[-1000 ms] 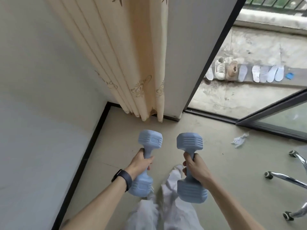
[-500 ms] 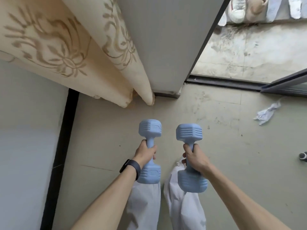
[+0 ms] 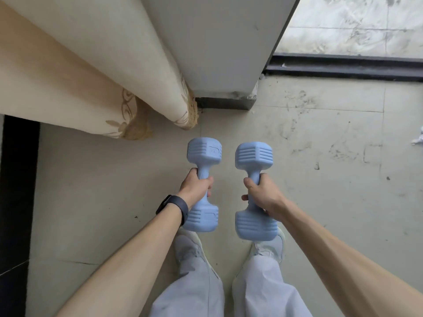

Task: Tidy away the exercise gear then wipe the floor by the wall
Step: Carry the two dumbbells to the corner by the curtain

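Pale blue, matt-coated, moulded: one matched pair of dumbbells, one in each of your hands.

**Hold.** Your left hand (image 3: 196, 188) is wrapped round the handle of the left dumbbell (image 3: 204, 152), fingers and thumb closed on the narrow waist. Your right hand (image 3: 263, 195) grips the right dumbbell (image 3: 253, 156) the same way. Both weights are held off the floor (image 3: 103, 191), side by side and just apart, their long axes running near to far above your shoes (image 3: 190, 248).

**Form.** Each has a slim round handle flaring into two blocky, faceted heads with ribbed bands. The left one's far head carries an embossed mark too small to read.

**Handling (judged).**
- Rigid and dense for their size, not fragile.
- Likely heavy enough to chip a tile if dropped.
- The coating looks grippy rather than slick.
- Mid-handle is the correct hold, since it stops either head tipping.
- The flat facets should stop them rolling once laid down, so lower them rather than release them.

**Surroundings.**
- Dark wristband (image 3: 174, 208) on your left wrist.
- Pale trousers (image 3: 194, 294) below.
- Scuff marks on the tiles to the right.
- Cream curtain (image 3: 91, 88) with a gold-patterned hem, far left.
- Wall pier (image 3: 217, 42) with dark skirting, far centre.
- Black door track (image 3: 343, 67), far right.
- Crumpled white scrap (image 3: 417, 139) at the right edge.

**Stage (judged).** The gear is not yet put away and no storage spot is in view. Wiping has not begun.
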`<action>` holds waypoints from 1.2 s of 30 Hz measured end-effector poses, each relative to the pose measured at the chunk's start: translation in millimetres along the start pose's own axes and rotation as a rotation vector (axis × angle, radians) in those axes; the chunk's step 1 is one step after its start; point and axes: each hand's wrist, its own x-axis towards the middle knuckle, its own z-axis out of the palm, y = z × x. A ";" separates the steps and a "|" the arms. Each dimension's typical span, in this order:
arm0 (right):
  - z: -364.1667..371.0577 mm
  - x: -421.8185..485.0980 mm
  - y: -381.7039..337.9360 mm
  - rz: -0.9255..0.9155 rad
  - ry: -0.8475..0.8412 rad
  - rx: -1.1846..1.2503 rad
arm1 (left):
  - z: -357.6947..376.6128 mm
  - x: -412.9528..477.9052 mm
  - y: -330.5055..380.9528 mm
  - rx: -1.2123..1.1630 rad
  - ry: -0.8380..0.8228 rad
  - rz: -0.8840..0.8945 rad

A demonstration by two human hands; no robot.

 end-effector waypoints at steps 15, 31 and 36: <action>6.9 124.3 -48.3 -0.212 0.223 -0.042 | 10.0 114.3 44.8 -0.140 0.033 0.127; 1.3 120.1 -71.0 -0.134 0.166 -0.320 | 9.2 109.2 78.9 0.205 0.110 0.054; -7.0 47.3 -69.3 -0.163 0.121 -0.488 | -0.5 42.4 79.3 0.534 0.060 0.144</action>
